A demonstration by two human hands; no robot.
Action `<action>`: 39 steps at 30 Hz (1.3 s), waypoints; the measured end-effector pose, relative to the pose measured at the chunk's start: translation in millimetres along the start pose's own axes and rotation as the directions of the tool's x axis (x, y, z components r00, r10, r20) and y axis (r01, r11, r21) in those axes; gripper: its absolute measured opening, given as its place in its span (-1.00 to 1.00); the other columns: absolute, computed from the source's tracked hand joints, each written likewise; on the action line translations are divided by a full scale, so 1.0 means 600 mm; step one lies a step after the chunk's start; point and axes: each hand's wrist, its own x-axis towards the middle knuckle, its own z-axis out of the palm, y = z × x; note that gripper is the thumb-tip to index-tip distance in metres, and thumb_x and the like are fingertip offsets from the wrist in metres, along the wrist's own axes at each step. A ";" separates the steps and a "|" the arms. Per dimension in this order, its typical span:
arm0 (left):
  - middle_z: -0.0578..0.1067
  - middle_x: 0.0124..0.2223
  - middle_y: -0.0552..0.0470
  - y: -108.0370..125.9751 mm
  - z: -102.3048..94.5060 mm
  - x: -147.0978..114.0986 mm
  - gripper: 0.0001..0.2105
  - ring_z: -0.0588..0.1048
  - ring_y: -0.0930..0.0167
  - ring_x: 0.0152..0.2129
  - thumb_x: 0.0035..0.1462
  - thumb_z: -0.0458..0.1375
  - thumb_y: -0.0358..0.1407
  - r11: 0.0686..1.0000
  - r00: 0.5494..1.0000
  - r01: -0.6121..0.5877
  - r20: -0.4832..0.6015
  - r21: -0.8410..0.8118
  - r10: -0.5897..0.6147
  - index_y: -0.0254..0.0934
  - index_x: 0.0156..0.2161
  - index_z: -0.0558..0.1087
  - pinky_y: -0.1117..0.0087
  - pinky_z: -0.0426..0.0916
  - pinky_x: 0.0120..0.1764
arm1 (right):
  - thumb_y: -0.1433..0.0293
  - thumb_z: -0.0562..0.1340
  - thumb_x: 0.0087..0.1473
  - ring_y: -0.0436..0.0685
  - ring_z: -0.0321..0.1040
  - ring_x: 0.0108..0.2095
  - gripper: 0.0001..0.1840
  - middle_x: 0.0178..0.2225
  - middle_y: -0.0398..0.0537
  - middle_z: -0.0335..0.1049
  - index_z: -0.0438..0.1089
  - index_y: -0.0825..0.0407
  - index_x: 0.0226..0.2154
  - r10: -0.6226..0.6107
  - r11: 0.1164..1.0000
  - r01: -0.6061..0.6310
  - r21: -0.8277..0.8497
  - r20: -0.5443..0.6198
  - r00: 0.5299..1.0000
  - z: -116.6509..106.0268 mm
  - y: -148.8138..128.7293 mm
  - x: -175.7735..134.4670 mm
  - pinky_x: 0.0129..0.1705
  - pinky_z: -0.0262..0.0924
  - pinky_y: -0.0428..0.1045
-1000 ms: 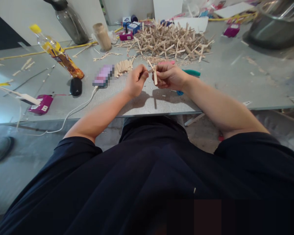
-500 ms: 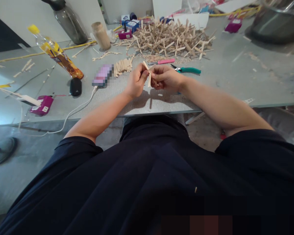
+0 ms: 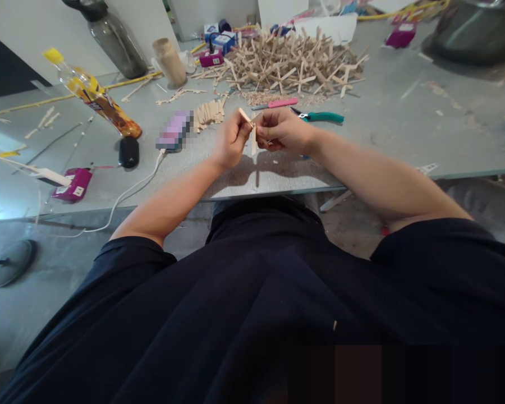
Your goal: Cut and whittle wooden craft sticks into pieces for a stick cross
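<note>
Between my two hands, over the table's front part, is a small piece made of crossed flat wooden sticks (image 3: 253,142). One stick points down and another slants up to the left. My left hand (image 3: 232,138) is closed, pinching the piece from the left with thumb and fingers. On the other side, my right hand (image 3: 283,130) is closed too, its thumb and fingertips on the piece near the crossing. Just behind the hands lie a pink-handled cutter (image 3: 281,102) and teal-handled pliers (image 3: 325,117). A row of short wooden sticks (image 3: 208,115) lies left of them.
A large heap of joined wooden sticks (image 3: 297,64) fills the back middle. On the left are a phone (image 3: 175,132) on a white cable, a black case (image 3: 128,152), a drink bottle (image 3: 96,101) and a purple box (image 3: 73,184). A dark pot (image 3: 471,42) stands back right.
Both hands and the stick piece have shifted slightly left. The piece has turned a little, its upper stick now slanting further left. Both hands keep hold.
</note>
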 end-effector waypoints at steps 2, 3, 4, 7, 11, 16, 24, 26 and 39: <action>0.42 -0.39 0.03 0.007 -0.002 0.001 -0.35 0.47 0.24 -0.42 0.38 0.11 0.51 0.998 0.998 -0.059 0.014 -0.008 0.059 -0.07 -0.25 0.42 0.07 0.38 -0.22 | 0.33 0.60 0.31 0.03 0.12 -0.53 -0.54 -0.49 -0.18 0.37 0.33 -0.10 -0.37 -0.005 1.000 0.005 -0.012 0.002 1.000 0.000 0.001 -0.001 -0.61 0.00 -0.05; 0.43 -0.39 0.03 0.010 -0.002 0.002 -0.34 0.45 0.26 -0.42 0.39 0.09 0.52 0.996 0.996 -0.083 0.020 -0.013 0.084 -0.07 -0.26 0.41 0.08 0.35 -0.23 | 0.32 0.60 0.30 0.04 0.12 -0.53 -0.56 -0.50 -0.17 0.37 0.35 -0.09 -0.37 -0.014 1.000 0.014 -0.026 0.007 1.000 -0.001 0.002 -0.001 -0.61 -0.03 -0.04; 0.43 -0.39 0.03 0.011 -0.002 0.003 -0.34 0.43 0.27 -0.43 0.40 0.08 0.52 0.995 0.995 -0.098 0.025 -0.020 0.099 -0.06 -0.27 0.39 0.09 0.33 -0.24 | 0.31 0.60 0.30 0.04 0.13 -0.52 -0.58 -0.50 -0.16 0.38 0.37 -0.09 -0.37 -0.025 0.999 0.026 -0.042 0.018 1.000 -0.002 0.003 -0.001 -0.60 -0.06 -0.03; 0.39 -0.42 0.06 0.010 0.000 0.006 -0.33 0.38 0.31 -0.45 0.39 0.09 0.53 0.994 0.994 -0.101 0.039 -0.033 0.103 -0.06 -0.26 0.36 0.11 0.29 -0.26 | 0.24 0.57 0.29 0.06 0.14 -0.50 -0.64 -0.52 -0.14 0.40 0.41 -0.09 -0.34 -0.047 0.994 0.054 -0.092 0.072 0.996 -0.010 0.004 0.002 -0.56 -0.11 -0.01; 0.38 -0.42 0.08 0.014 0.004 0.007 -0.33 0.39 0.31 -0.46 0.35 0.13 0.55 0.993 0.996 -0.061 0.055 -0.104 0.067 -0.05 -0.23 0.38 0.12 0.30 -0.28 | 0.16 0.60 0.27 0.07 0.14 -0.50 -0.59 -0.51 -0.15 0.44 0.39 -0.12 -0.29 -0.025 0.990 0.039 -0.136 0.103 0.994 -0.017 -0.001 0.002 -0.54 -0.07 0.02; 0.28 -0.45 0.16 0.014 0.014 0.009 -0.24 0.21 0.45 -0.62 0.24 0.14 0.65 0.969 0.992 0.102 0.093 -0.225 -0.083 -0.06 -0.17 0.38 0.26 0.11 -0.46 | 0.22 0.64 0.27 0.12 0.29 -0.50 -0.62 -0.41 -0.21 0.48 0.46 -0.23 -0.10 -0.117 0.988 0.112 -0.108 -0.037 0.992 -0.010 -0.016 -0.004 -0.57 0.04 0.03; 0.20 -0.47 0.19 0.010 0.007 0.013 -0.41 0.12 0.51 -0.64 0.39 0.32 0.40 0.898 0.967 0.240 0.173 -0.370 -0.187 -0.10 -0.20 0.37 0.35 0.06 -0.49 | 0.38 0.68 0.25 0.07 0.34 -0.44 -0.62 -0.33 -0.15 0.52 0.48 -0.18 -0.29 -0.272 0.946 0.253 -0.201 -0.074 0.959 -0.018 -0.004 0.008 -0.47 0.23 0.04; 0.22 -0.49 0.18 0.015 0.006 0.011 -0.44 0.17 0.51 -0.64 0.46 0.31 0.33 0.893 0.965 0.251 0.167 -0.374 -0.201 -0.13 -0.24 0.37 0.37 0.10 -0.50 | 0.38 0.68 0.22 0.10 0.30 -0.46 -0.62 -0.38 -0.16 0.47 0.50 -0.21 -0.33 -0.304 0.936 0.276 -0.219 -0.103 0.947 -0.020 0.004 0.014 -0.47 0.24 0.07; 0.61 -0.43 0.00 0.036 -0.013 0.017 -0.49 0.39 0.53 -0.62 0.46 0.42 0.10 0.932 0.962 0.259 0.160 -0.254 -0.223 -0.23 -0.40 0.51 0.42 0.20 -0.51 | -0.06 0.70 0.09 0.13 0.27 -0.51 -0.53 -0.48 -0.13 0.41 0.52 -0.24 -0.44 -0.450 0.836 0.352 -0.422 -0.159 0.878 -0.028 0.019 0.026 -0.45 0.27 0.18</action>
